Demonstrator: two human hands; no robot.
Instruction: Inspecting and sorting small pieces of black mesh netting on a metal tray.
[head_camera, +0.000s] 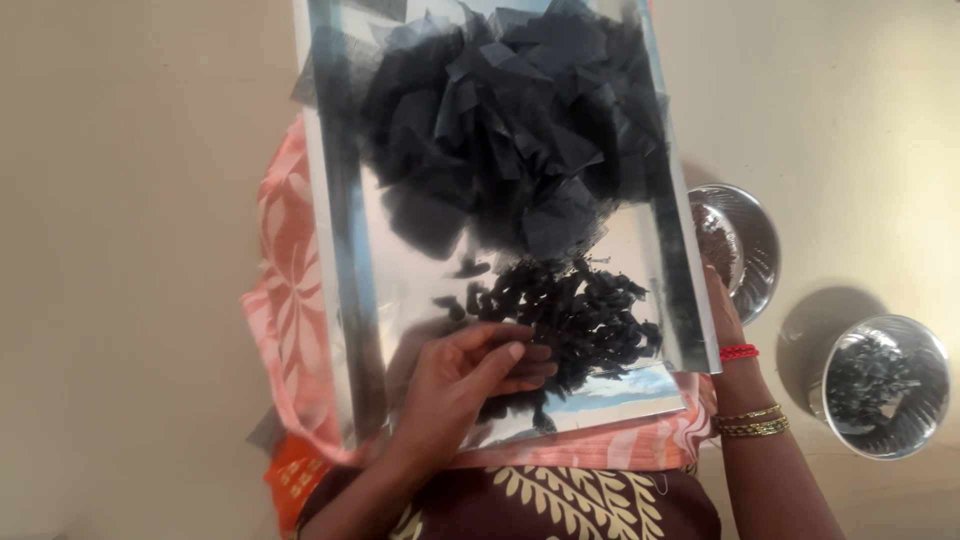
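- Down on the near part of the shiny steel tray (345, 300), the left hand (455, 385) is lying palm-down with its fingers (515, 352) loosely curled and only slightly apart, their tips touching the heap of small dark crumpled bits (575, 310).
- Whether anything is pinched between those fingers cannot be told.
- At the tray's right edge, the right hand (722, 315) is gripping the rim; most of its fingers are hidden behind the tray wall.
- Farther back, a large pile of dark net fabric pieces (500, 120) is filling the tray's far half.
- Under the tray, a pink patterned cloth (290, 290) is showing at the left and near sides.
- To the right on the floor, two steel bowls are sitting: a nearer-to-tray one (745, 245) just beside the right hand, and another (885, 385) holding dark pieces further right.
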